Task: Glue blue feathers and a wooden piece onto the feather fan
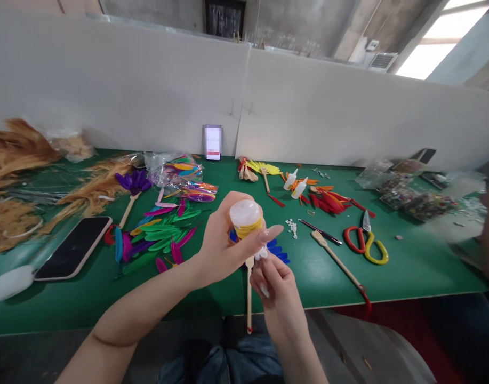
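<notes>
My left hand (224, 240) is wrapped round a small white glue bottle (246, 216) with a yellow label, held upside down over the near edge of the green table (408, 266). My right hand (274, 280) is just below it, fingers pinched at the bottle's nozzle or cap. Under both hands lies a small fan of blue feathers (278, 250) on a wooden stick (249, 293) that reaches over the table edge.
Loose green, purple and pink feathers (160, 234) lie to the left, beside a black phone (74, 246). Red-and-yellow scissors (366, 242), a wooden stick (336, 258), two more glue bottles (295, 184) and red feathers (328, 201) lie to the right. A white partition (308, 106) backs the table.
</notes>
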`<state>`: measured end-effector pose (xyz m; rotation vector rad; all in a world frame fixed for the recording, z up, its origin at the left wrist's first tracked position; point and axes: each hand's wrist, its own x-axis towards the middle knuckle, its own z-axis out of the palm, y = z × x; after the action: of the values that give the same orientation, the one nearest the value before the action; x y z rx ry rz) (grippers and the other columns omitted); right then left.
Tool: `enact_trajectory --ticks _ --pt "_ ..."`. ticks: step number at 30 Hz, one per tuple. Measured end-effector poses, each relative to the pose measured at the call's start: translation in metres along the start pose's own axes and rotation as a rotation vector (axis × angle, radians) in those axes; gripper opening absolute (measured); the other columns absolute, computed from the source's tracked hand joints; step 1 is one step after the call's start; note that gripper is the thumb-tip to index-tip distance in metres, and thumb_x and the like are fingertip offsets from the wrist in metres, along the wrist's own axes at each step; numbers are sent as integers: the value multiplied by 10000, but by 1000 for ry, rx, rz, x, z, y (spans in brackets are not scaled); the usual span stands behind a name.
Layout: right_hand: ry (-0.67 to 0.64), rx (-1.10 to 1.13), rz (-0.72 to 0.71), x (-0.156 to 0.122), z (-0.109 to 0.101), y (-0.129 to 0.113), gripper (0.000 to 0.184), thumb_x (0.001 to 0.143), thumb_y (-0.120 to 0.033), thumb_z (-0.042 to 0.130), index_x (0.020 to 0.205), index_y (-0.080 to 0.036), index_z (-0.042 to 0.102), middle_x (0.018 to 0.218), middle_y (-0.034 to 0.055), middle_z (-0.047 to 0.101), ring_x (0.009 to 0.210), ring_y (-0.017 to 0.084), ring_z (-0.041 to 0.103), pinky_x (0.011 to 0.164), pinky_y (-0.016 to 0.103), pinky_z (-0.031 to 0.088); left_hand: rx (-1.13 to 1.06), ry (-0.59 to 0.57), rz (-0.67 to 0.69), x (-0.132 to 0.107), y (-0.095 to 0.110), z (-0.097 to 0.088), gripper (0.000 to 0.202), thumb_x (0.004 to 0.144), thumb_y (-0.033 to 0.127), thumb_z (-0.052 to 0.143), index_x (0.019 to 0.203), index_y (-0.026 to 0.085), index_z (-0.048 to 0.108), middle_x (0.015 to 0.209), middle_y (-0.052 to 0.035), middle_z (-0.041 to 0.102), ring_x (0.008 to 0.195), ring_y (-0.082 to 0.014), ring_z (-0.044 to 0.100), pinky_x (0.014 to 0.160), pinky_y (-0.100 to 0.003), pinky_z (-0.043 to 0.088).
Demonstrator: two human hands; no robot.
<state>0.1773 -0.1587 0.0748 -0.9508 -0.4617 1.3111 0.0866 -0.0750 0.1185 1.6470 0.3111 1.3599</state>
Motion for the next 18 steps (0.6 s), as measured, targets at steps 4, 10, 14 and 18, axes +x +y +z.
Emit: enact_trajectory --ticks 4,10,14,18 --pt "-29 -45 -44 2 0 0 352 702 -444 754 547 -176 586 464 -81 306 439 57 213 421 238 147 27 3 -17 1 2 -1 235 817 338 651 907 212 474 712 30 538 600 -96 518 540 -212 450" --pt "-91 14 33 3 -3 1 309 717 -420 745 604 -172 600 450 -82 326 452 61 216 431 223 187 20 -13 -20 1 0 -2 165 840 280 620 905 208 486 746 16 541 640 -100 516 537 -205 426" --pt "-72 35 56 4 -1 1 322 718 -414 740 594 -171 569 443 -84 339 444 58 205 430 217 190 1 -28 -42 2 -1 -1 202 822 285 646 914 211 481 729 27 527 617 -97 501 535 -213 422" --pt "-45 48 69 5 2 0 345 684 -423 756 580 -177 538 432 -91 336 436 55 191 425 213 186 4 -37 -54 1 -2 -1 205 823 278 647 922 210 481 733 26 533 618 -99 511 549 -220 430"
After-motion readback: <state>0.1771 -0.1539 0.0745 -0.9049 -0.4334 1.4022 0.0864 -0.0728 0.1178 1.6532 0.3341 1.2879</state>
